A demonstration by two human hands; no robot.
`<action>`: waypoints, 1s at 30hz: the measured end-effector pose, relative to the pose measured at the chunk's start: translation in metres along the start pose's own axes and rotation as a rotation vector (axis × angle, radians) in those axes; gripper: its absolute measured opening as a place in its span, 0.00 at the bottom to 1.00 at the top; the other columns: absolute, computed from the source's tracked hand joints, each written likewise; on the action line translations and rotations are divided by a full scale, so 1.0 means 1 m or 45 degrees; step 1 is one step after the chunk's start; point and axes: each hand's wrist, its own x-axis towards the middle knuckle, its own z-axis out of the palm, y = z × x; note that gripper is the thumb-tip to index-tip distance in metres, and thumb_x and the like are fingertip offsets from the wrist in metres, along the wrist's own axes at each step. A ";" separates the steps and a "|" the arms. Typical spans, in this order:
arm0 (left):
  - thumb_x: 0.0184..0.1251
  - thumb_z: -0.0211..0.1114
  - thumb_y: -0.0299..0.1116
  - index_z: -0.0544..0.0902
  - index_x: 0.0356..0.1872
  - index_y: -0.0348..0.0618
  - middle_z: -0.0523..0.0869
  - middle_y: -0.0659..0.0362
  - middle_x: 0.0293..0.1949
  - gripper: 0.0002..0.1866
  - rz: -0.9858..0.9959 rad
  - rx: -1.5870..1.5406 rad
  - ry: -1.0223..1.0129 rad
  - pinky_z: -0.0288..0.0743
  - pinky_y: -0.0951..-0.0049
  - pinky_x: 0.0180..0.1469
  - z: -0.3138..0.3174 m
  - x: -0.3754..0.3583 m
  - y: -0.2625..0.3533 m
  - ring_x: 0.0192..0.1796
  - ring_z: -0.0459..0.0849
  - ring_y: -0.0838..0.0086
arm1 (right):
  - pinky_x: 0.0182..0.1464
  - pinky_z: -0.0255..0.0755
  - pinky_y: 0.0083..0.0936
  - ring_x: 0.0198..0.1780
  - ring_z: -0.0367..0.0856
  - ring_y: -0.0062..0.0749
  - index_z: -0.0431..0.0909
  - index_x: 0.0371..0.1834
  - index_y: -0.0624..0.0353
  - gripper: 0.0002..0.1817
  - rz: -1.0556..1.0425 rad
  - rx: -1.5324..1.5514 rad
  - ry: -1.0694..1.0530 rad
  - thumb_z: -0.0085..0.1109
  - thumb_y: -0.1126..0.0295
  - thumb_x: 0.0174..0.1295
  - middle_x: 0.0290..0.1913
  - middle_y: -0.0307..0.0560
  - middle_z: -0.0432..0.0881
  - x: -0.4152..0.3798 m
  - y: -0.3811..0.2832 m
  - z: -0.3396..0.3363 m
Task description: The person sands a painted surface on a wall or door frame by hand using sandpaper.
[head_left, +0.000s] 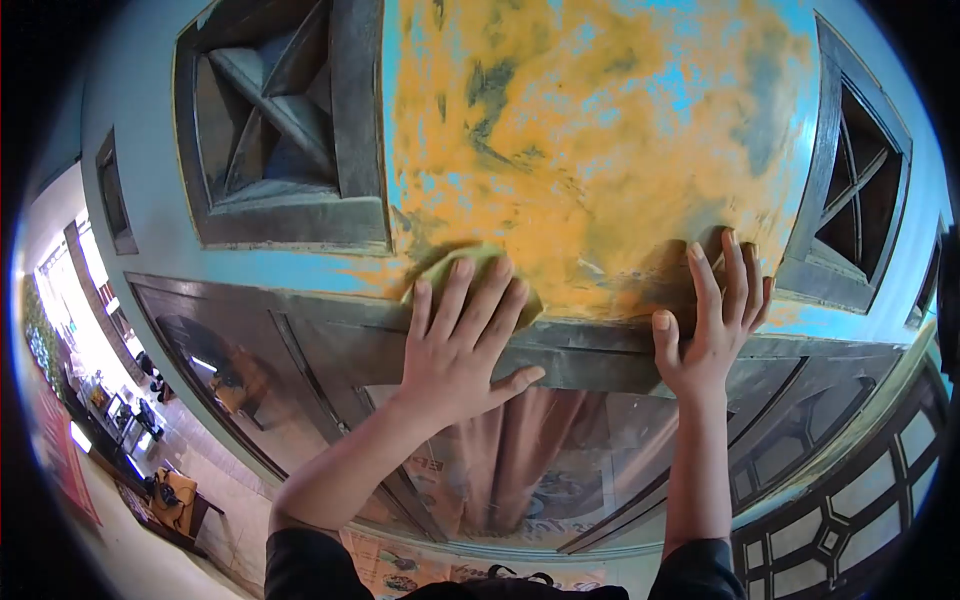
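My left hand (pixel 455 345) presses a yellow-green sheet of sandpaper (pixel 437 278) flat against the lower edge of a patchy orange wall panel (pixel 600 150). Its fingers are stretched over the sheet, which shows around the fingertips; the thumb points right, away from it. Some blue and dark grey shows through the orange coat. Farther right, my right hand (pixel 712 320) rests with fingers spread on the lower right part of this panel, holding nothing. A dark wooden ledge (pixel 590 345) runs just below the panel, beneath both hands.
Framed vents with crossed slats flank the panel, one on the left (pixel 290 215) and one on the right (pixel 850 200). Glass panes (pixel 560 470) with reflections lie below the ledge. A brown bag (pixel 175 500) sits at lower left. A patterned grille (pixel 850 510) stands at lower right.
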 end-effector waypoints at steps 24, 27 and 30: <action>0.72 0.42 0.70 0.64 0.77 0.49 0.60 0.54 0.79 0.43 0.039 0.008 0.190 0.38 0.37 0.77 -0.024 0.053 -0.019 0.81 0.51 0.51 | 0.79 0.36 0.52 0.78 0.58 0.48 0.78 0.66 0.39 0.27 0.042 -0.065 -0.028 0.53 0.44 0.68 0.75 0.45 0.68 -0.001 -0.002 0.001; 0.72 0.40 0.71 0.64 0.77 0.54 0.59 0.56 0.80 0.42 -0.183 -0.017 0.432 0.37 0.39 0.78 -0.030 0.075 -0.044 0.82 0.51 0.51 | 0.79 0.36 0.53 0.78 0.58 0.48 0.78 0.67 0.38 0.27 0.041 -0.054 -0.013 0.53 0.45 0.67 0.75 0.46 0.68 -0.002 -0.002 0.002; 0.71 0.38 0.72 0.65 0.77 0.52 0.57 0.55 0.80 0.44 0.096 0.012 0.129 0.35 0.39 0.78 -0.010 0.041 0.002 0.81 0.50 0.48 | 0.79 0.36 0.53 0.78 0.57 0.48 0.78 0.67 0.37 0.27 0.044 -0.056 -0.016 0.54 0.45 0.67 0.75 0.46 0.67 -0.002 -0.004 0.002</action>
